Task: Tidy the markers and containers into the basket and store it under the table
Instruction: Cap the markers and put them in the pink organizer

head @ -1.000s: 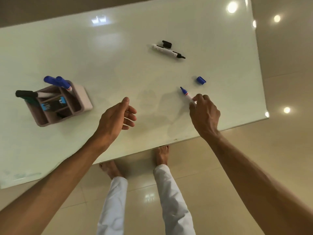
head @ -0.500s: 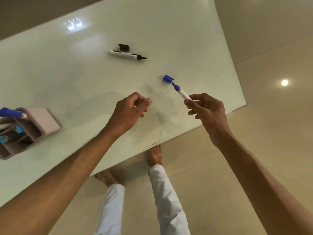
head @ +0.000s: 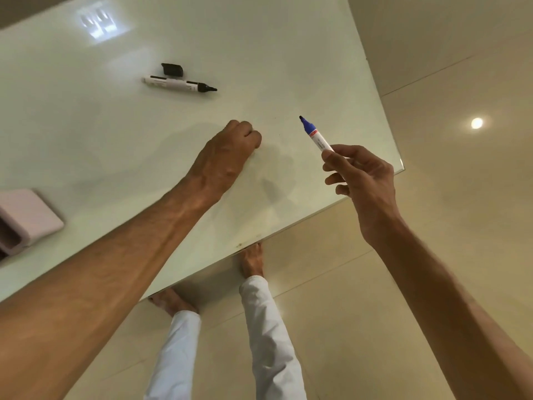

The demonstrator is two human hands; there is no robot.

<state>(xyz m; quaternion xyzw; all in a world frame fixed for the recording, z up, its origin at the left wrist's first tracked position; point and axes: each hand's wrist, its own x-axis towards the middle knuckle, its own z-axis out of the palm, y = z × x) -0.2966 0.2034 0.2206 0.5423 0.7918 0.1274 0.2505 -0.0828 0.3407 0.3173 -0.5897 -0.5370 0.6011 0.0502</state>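
White table (head: 86,140), blue marker (head: 315,136) in right grip (head: 363,180)

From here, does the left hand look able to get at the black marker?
Probably yes. The black marker lies uncapped on the table, beyond the left hand, with bare tabletop between them. The hand is closed in a fist, though, so it would have to open first.

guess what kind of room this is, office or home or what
Hard to say: probably an office or home study. The clues are a glossy white table, dry-erase style markers such as the uncapped black marker lying on it, and a polished tile floor reflecting ceiling spotlights.
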